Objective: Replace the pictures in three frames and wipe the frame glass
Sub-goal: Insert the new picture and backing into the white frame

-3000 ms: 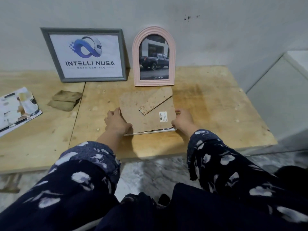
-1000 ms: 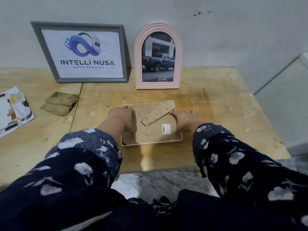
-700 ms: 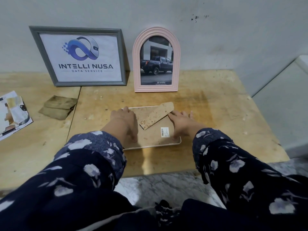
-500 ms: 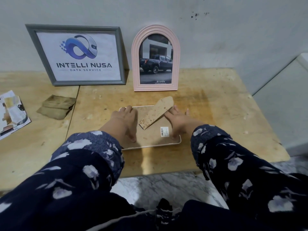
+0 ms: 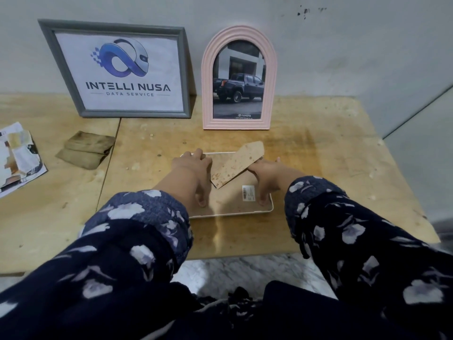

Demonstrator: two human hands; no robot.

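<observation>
A white-rimmed picture frame [image 5: 268, 209] lies face down on the wooden table [image 5: 331, 168], brown backing board up, with a barcode sticker and its cardboard stand [image 5: 239, 165] tilted up. My left hand [image 5: 193, 173] presses flat on the left part of the backing, fingers reaching the far rim. My right hand [image 5: 266, 177] presses on the right part, thumb near the front rim. A grey frame [image 5: 61, 69] with a logo print and a pink arched frame [image 5: 208, 77] with a truck photo lean against the wall.
A folded brownish cloth [image 5: 84, 149] lies left of the frames' front. Loose printed pictures [image 5: 17, 158] sit at the far left edge. A seam [image 5: 109, 163] splits the tabletop. A pale grey surface [image 5: 426, 153] stands to the right; marble floor [image 5: 245, 271] shows below the table edge.
Three seconds ago both hands gripped the frame's side edges; now they press on its backing, and the frame lies flat with its stand tilted higher.
</observation>
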